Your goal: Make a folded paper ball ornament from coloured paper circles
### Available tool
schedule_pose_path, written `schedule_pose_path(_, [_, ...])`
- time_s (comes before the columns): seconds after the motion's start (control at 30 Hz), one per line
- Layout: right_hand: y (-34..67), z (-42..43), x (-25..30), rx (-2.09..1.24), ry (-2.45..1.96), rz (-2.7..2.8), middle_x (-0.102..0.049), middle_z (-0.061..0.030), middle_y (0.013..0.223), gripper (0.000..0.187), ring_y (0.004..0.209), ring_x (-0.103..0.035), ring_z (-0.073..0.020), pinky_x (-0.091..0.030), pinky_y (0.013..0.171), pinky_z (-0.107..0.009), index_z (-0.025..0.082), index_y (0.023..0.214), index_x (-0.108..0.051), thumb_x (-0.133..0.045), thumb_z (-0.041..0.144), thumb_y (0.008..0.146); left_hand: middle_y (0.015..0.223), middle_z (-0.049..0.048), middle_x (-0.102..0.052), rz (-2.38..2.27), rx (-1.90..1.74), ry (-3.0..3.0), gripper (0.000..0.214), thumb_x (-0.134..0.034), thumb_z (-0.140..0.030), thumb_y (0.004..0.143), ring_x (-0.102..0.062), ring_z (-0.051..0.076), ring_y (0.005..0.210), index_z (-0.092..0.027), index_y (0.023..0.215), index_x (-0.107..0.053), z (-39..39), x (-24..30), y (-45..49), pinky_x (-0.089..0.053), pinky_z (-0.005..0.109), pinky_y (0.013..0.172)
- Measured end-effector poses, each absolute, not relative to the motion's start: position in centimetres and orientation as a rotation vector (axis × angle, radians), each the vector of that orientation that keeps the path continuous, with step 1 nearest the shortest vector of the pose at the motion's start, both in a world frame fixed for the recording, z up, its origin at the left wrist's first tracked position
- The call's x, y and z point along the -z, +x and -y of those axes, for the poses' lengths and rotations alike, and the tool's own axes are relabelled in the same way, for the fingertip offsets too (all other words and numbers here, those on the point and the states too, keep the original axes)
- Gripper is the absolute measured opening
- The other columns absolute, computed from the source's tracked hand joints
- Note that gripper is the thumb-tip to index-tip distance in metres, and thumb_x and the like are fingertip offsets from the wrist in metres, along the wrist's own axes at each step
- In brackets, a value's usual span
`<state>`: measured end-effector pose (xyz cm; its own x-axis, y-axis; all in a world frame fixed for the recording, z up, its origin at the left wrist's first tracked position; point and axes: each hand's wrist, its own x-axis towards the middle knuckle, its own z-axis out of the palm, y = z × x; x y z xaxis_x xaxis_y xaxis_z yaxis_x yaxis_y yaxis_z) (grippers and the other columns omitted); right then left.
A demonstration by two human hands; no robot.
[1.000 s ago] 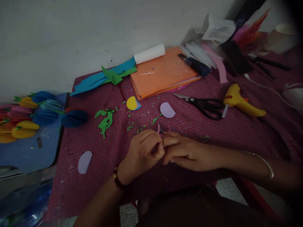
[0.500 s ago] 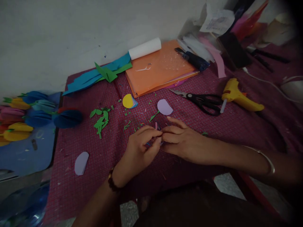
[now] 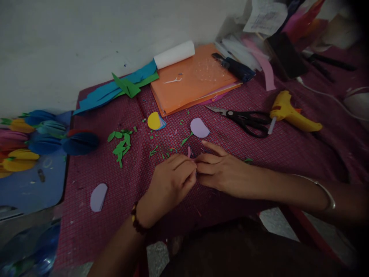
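Observation:
My left hand (image 3: 170, 188) is closed in a pinch, its fingertips meeting those of my right hand (image 3: 223, 171) low over the checked cloth. The right index finger stretches out while the other fingers bend towards the pinch. Whatever lies between them is hidden. A small pink paper strip (image 3: 189, 151) shows just beyond the fingertips. Ahead of the right hand lies a folded lilac paper piece (image 3: 199, 128) beside a thin green paper sliver (image 3: 186, 139). A similar lilac piece (image 3: 98, 197) rests to the left. Yellow and blue paper rounds (image 3: 153, 120) sit farther back.
Black-handled scissors (image 3: 245, 120) and a yellow glue gun (image 3: 294, 113) lie on the right. Behind is an orange paper stack (image 3: 196, 79) with a white roll (image 3: 174, 55). Green scraps (image 3: 121, 148) are scattered left of centre. Colourful paper ornaments (image 3: 43, 134) stand at far left.
My left hand has rolled over, its fingers curling more tightly and covering the bits that showed between the hands. My right hand has barely moved. The view has shifted slightly.

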<state>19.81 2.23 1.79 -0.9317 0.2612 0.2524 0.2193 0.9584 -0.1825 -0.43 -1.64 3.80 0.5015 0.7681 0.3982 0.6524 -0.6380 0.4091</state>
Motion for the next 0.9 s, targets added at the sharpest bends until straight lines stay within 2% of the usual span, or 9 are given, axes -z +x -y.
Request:
schedule_pose_path(0.2, [19.8, -2.1, -1.8, -0.254, -0.357, 2.834, -0.063, 0.0014, 0.096, 0.010, 0.108, -0.048, -0.0208, -0.011, 0.118, -0.055, 0.024, 0.094, -0.069, -0.063, 0.023, 0.086, 0.072, 0.0009, -0.064, -1.191, -1.026, 2.467, 0.015, -0.055, -0.004, 0.077, -0.060, 0.012, 0.071, -0.018, 0.073, -0.055, 1.5, -3.8, -0.2, -0.051, 0.024, 0.068])
schedule_pose_path(0.4, [19.7, -2.0, -1.9, -0.278, -0.349, 2.821, -0.061, 0.0018, 0.089, 0.007, 0.099, -0.048, -0.0192, -0.012, 0.118, -0.052, 0.023, 0.088, -0.068, -0.061, 0.020, 0.087, 0.068, 0.0002, -0.063, -1.177, -1.101, 2.408, 0.018, -0.054, -0.001, 0.073, -0.060, 0.012, 0.069, -0.019, 0.071, -0.054, 1.5, -4.1, 0.2, -0.050, 0.024, 0.065])
schedule_pose_path(0.53, [19.7, -1.8, -2.5, -0.357, -0.337, 2.764, -0.059, 0.0015, 0.083, 0.015, 0.093, -0.048, -0.0173, -0.014, 0.117, -0.050, 0.022, 0.085, -0.066, -0.054, 0.015, 0.089, 0.068, 0.0004, -0.064, -1.164, -1.156, 2.109, 0.016, -0.055, -0.002, 0.073, -0.061, 0.012, 0.068, -0.018, 0.070, -0.056, 1.6, -4.5, 0.5, -0.050, 0.023, 0.064])
schedule_pose_path(0.63, [19.8, -1.9, -3.6, -0.601, -0.283, 2.692, -0.059, 0.0005, 0.082, 0.019, 0.092, -0.051, -0.0157, -0.019, 0.114, -0.045, 0.022, 0.084, -0.065, -0.050, 0.012, 0.088, 0.067, 0.0004, -0.061, -1.161, -1.084, 1.688, 0.012, -0.056, -0.008, 0.075, -0.058, 0.011, 0.064, -0.017, 0.067, -0.057, 1.8, -4.5, 0.6, -0.048, 0.022, 0.059])
schedule_pose_path(0.77, [20.0, -2.3, -4.7, -0.979, -0.172, 2.546, -0.056, 0.0004, 0.075, 0.020, 0.077, -0.052, -0.0129, -0.034, 0.101, -0.039, 0.020, 0.085, -0.062, -0.047, 0.008, 0.080, 0.066, -0.0001, -0.059, -1.073, -1.061, 1.311, 0.009, -0.059, -0.016, 0.076, -0.055, 0.011, 0.062, -0.017, 0.067, -0.058, 2.1, -3.4, 0.9, -0.048, 0.023, 0.060])
schedule_pose_path(0.9, [20.0, -2.6, -5.0, -1.063, -0.157, 2.504, -0.055, 0.0010, 0.071, 0.019, 0.074, -0.051, -0.0134, -0.036, 0.093, -0.037, 0.021, 0.081, -0.056, -0.044, 0.008, 0.074, 0.062, -0.0016, -0.056, -0.977, -1.037, 1.124, 0.008, -0.060, -0.017, 0.076, -0.052, 0.010, 0.058, -0.017, 0.069, -0.057, 2.4, -2.2, 1.3, -0.046, 0.022, 0.056])
